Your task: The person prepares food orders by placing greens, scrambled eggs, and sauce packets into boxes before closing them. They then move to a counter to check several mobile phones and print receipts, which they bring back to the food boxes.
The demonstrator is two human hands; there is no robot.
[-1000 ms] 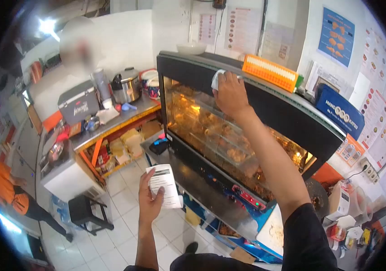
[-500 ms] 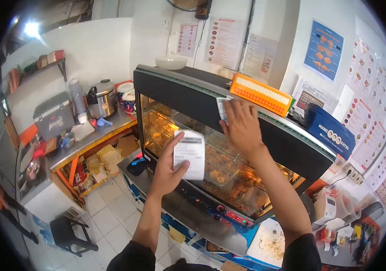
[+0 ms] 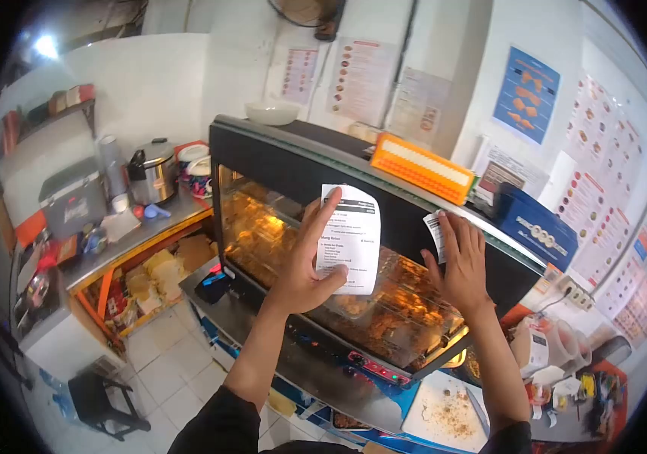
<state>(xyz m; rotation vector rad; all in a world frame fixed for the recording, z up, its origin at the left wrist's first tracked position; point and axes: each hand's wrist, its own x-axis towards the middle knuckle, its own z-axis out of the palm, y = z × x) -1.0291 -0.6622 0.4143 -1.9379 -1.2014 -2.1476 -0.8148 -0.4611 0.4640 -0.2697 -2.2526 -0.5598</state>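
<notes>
My left hand (image 3: 301,281) is closed on a white printed receipt (image 3: 355,246), with fingers behind it and the thumb on its front. The receipt hangs upright in front of the food warmer's glass, its text facing me. My right hand (image 3: 463,266) is at the black upper panel (image 3: 301,172) of the warmer. A second, smaller paper slip (image 3: 435,231) is under its fingertips, partly hidden, and looks pinched or pressed against that panel. Behind the glass, fried food (image 3: 391,310) sits in trays under warm light.
An orange box (image 3: 422,170), a white bowl (image 3: 273,113) and a blue box (image 3: 535,227) stand on the warmer. Below right lies a crumb-covered white board (image 3: 444,412) with a knife. A rice cooker (image 3: 152,172) stands on the left counter; a black stool (image 3: 104,401) is on the floor.
My left hand has brought its receipt rightward and higher, and the print now faces me more squarely. My right hand has shifted right and down along the warmer's panel with its slip. The view has swung slightly.
</notes>
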